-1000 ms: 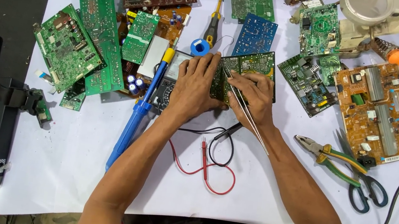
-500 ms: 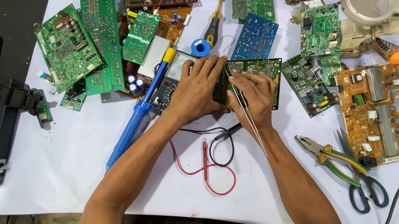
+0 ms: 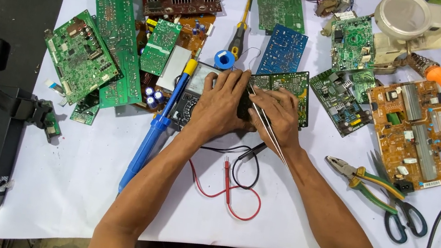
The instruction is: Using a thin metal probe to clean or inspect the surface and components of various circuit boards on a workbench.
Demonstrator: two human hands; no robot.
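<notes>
Head view: left hand (image 3: 222,102) pressing flat on green circuit board (image 3: 286,90), steadying it. Right hand (image 3: 275,115) pinching tweezers (image 3: 267,126), fingers closed for precise grip.

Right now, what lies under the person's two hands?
A dark green circuit board under the right hand, and a multimeter partly under the left hand. The right hand holds tweezers. The board's middle is covered.

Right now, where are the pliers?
In the head view the pliers lie on the white table cover, right of the right hand, just below the orange board and touching the scissors.
</notes>
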